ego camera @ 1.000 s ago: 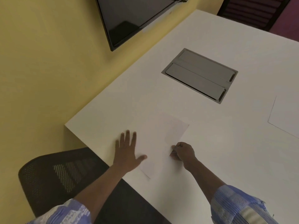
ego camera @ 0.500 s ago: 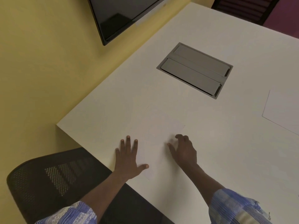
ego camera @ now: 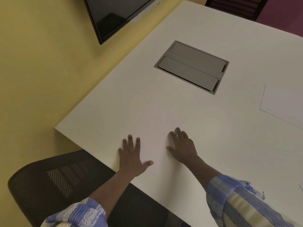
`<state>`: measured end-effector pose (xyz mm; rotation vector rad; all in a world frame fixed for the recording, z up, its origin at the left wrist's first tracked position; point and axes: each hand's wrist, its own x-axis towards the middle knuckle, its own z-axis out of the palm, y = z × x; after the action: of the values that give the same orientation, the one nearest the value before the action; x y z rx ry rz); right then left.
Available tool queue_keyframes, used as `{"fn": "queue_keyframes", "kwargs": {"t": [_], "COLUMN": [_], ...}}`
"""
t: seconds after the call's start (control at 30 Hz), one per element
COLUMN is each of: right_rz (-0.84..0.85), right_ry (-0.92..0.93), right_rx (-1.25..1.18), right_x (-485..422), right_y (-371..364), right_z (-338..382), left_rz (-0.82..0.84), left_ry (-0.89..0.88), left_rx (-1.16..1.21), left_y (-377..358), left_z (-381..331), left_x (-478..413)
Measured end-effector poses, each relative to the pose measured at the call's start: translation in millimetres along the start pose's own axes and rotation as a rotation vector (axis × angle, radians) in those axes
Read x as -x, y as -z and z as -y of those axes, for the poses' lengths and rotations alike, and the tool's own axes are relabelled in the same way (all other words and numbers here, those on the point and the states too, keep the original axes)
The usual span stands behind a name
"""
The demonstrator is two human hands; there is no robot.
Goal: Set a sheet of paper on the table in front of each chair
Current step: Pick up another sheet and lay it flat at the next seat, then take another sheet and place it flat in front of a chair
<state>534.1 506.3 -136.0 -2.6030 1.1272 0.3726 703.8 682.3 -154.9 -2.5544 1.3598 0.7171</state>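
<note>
A white sheet of paper (ego camera: 157, 133) lies flat on the white table (ego camera: 213, 161), near its front left corner, in front of a black mesh chair (ego camera: 54, 182). My left hand (ego camera: 131, 158) rests palm down on the sheet's left edge with fingers spread. My right hand (ego camera: 182, 146) lies flat on the sheet's right side, fingers apart. Neither hand grips anything. A second sheet (ego camera: 285, 104) lies at the table's right edge of view.
A grey cable hatch (ego camera: 191, 67) is set flush into the table's middle. A dark screen (ego camera: 114, 13) hangs on the yellow wall at the upper left. Another dark chair (ego camera: 236, 7) stands at the far end. A thin paper edge (ego camera: 300, 188) shows at the lower right.
My right hand let go of the sheet's raised right edge and spread flat on it. The sheet now lies flat. My left hand stayed pressed on it.
</note>
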Motion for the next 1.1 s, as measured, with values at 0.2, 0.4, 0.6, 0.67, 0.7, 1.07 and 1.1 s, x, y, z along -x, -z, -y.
{"fn": "queue_keyframes", "kwargs": {"t": [0.2, 0.4, 0.6, 0.67, 0.7, 1.07, 1.1], "right_rz": [-0.035, -0.143, -0.280, -0.328, -0.347, -0.534, -0.557], "right_ry": [-0.030, -0.085, -0.235, -0.297, -0.325, -0.634, -0.678], "right_rx": [-0.077, -0.144, -0.166, -0.171, -0.171, -0.077, -0.065], "right_x": [14.8, 60.4, 149.7, 188.6, 209.4, 472.6, 509.9], "right_y": [5.5, 24.6, 46.1, 53.3, 55.8, 73.3, 74.3], "right_z": [1.8, -16.1, -62.5, -79.6, -88.4, -157.1, -163.4], "left_rz": [-0.068, -0.174, -0.298, -0.321, -0.331, -0.404, -0.417], "left_ry": [-0.052, -0.210, -0.483, -0.564, -0.599, -0.899, -0.946], "left_rx": [0.005, 0.022, -0.009, -0.016, -0.021, -0.025, -0.032], "left_y": [6.5, 27.0, 53.7, 55.8, 55.6, 22.3, 16.8], "left_z": [-14.2, -67.9, -162.3, -194.8, -210.8, -355.6, -375.3], "left_x": [0.8, 3.5, 33.1, 51.2, 62.6, 254.6, 282.9]}}
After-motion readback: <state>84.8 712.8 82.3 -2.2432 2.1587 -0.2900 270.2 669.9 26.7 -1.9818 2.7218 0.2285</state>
